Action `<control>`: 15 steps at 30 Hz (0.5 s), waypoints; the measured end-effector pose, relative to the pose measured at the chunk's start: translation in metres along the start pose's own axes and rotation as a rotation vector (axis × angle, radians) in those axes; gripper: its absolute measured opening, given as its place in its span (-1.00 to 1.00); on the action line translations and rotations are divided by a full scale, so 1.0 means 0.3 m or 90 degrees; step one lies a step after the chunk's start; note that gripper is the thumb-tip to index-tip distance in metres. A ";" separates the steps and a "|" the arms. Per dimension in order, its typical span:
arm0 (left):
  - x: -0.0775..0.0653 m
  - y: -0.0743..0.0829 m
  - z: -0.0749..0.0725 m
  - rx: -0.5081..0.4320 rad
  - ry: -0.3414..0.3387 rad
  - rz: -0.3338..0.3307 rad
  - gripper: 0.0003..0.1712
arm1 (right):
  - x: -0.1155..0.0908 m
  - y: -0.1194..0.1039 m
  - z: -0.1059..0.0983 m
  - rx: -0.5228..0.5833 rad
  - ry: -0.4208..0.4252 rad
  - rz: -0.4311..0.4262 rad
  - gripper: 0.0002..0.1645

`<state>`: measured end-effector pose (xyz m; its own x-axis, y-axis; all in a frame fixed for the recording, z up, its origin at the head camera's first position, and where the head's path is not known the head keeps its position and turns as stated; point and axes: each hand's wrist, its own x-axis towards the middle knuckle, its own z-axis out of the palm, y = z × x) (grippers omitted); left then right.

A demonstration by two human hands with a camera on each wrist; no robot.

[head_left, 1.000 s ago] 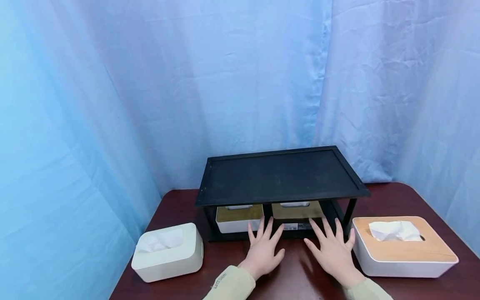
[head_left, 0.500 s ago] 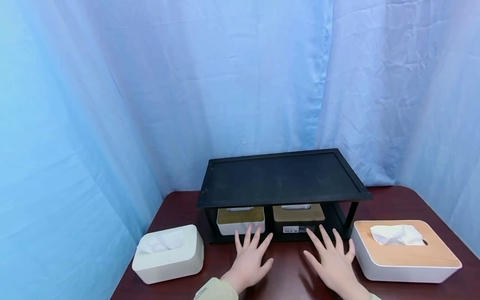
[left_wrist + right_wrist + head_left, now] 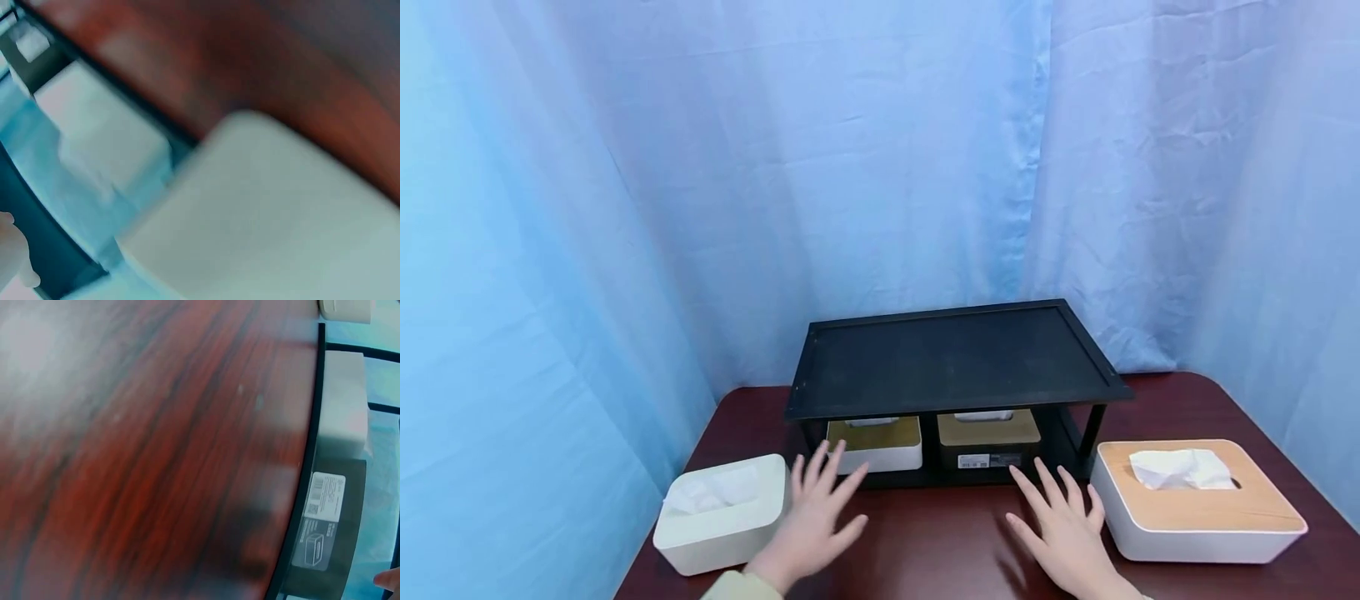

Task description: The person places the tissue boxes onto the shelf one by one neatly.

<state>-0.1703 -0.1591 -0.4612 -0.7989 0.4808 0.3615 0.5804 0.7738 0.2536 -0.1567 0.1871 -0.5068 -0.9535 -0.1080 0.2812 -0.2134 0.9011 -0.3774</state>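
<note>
My left hand (image 3: 812, 521) is spread, slightly blurred, just right of a white tissue box (image 3: 722, 537); I cannot tell whether they touch. That box (image 3: 275, 212) looms large in the left wrist view. My right hand (image 3: 1063, 533) has its fingers fanned out above the table, left of a white tissue box with a wooden lid (image 3: 1217, 510). Both hands hold nothing. Under a black two-tier rack (image 3: 955, 358) stand a white tissue box with a brownish lid (image 3: 883, 458) and a dark tissue box (image 3: 996, 433) with a label (image 3: 325, 497).
The dark red wooden table (image 3: 925, 533) carries everything. Black posts, such as the right one (image 3: 1092, 429), hold up the rack's top. Pale blue curtains (image 3: 887, 167) hang behind and at both sides. Tissue (image 3: 1180, 468) sticks out of the wooden-lidded box.
My left hand has drawn back from the rack and moved left to the white tissue box. My right hand has shifted slightly back toward me, still spread.
</note>
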 end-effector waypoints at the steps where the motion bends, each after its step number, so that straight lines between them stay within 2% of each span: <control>1: -0.009 -0.021 -0.024 0.010 0.010 -0.007 -0.33 | -0.001 0.001 -0.003 -0.001 0.003 -0.001 -0.30; 6: -0.074 -0.109 -0.115 0.015 0.026 -0.093 -0.30 | -0.002 0.000 -0.008 0.004 0.009 -0.012 -0.30; 8: -0.124 -0.144 -0.141 0.013 0.038 -0.122 -0.29 | -0.003 -0.002 -0.006 0.012 0.012 -0.021 -0.29; 11: -0.217 -0.210 -0.169 0.034 0.082 -0.137 -0.24 | -0.005 -0.007 -0.005 0.016 0.017 -0.029 -0.28; 15: -0.330 -0.298 -0.205 0.037 0.107 -0.217 -0.08 | 0.005 -0.016 -0.013 0.039 -0.005 -0.026 -0.25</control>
<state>-0.1333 -0.3012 -0.4644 -0.9046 0.1219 0.4085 0.2729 0.9018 0.3350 -0.1563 0.1843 -0.5011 -0.9454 -0.1476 0.2907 -0.2644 0.8686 -0.4190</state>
